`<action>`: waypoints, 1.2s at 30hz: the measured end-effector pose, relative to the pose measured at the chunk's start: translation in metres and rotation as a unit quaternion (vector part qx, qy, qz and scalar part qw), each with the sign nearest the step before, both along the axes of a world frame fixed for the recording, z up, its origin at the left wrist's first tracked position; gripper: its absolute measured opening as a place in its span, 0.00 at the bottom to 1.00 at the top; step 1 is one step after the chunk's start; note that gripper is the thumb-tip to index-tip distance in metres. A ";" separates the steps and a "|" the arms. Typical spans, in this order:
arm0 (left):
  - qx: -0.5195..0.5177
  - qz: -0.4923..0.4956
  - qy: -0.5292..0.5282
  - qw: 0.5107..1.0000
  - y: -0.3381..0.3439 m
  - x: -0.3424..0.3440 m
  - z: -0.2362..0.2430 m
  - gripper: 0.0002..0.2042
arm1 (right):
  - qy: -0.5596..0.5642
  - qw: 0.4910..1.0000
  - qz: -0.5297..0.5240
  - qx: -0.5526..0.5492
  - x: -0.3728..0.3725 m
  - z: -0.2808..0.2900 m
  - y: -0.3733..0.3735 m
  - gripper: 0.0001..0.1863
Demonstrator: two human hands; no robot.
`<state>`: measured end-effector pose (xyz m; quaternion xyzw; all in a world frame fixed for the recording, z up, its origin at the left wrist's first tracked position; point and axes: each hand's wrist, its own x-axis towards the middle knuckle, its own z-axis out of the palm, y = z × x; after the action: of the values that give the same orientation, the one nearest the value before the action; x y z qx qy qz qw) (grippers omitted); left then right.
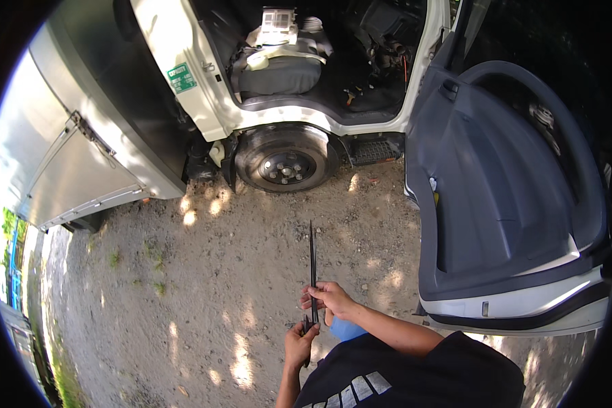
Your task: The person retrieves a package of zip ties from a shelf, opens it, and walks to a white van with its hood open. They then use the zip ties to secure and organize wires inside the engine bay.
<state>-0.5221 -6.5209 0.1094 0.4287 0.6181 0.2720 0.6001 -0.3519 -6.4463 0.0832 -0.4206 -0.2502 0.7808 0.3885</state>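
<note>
A long, thin black item (312,255), which looks like a wiper blade, points away from me, upright in the picture over the gravel. My right hand (328,299) is closed on its middle, thumb and fingers around it. My left hand (299,343) grips its near end, just below and left of the right hand; a short darker part shows at those fingers, partly hidden. Part of my blue-clad leg (347,330) shows behind my right arm.
A white truck stands ahead with its cab open, showing a grey seat (279,75), a front wheel (285,166) and a step (374,151). The dark-panelled door (496,190) swings out at my right. A metal cargo box (88,163) is at left. Gravel ground (204,285) lies below.
</note>
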 end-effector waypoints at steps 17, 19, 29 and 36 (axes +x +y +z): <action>0.041 -0.215 0.017 0.976 0.357 0.062 -0.001 0.13 | -0.043 0.969 -0.245 -0.012 0.087 0.009 0.281 0.15; 0.056 -0.252 0.043 0.965 0.402 0.081 -0.010 0.13 | -0.072 0.956 -0.282 -0.041 0.107 0.009 0.318 0.14; 0.067 -0.360 -0.030 0.930 0.604 0.226 -0.022 0.23 | -0.178 0.886 -0.423 -0.065 0.265 -0.004 0.446 0.12; 0.153 -0.300 0.075 0.939 0.743 0.390 -0.055 0.28 | -0.323 0.874 -0.363 -0.032 0.444 -0.069 0.550 0.10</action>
<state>-0.1325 -5.7775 0.0540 0.6997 0.4554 0.1374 0.5330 0.0917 -5.8962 0.0143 -0.7226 -0.1664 0.4134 0.5285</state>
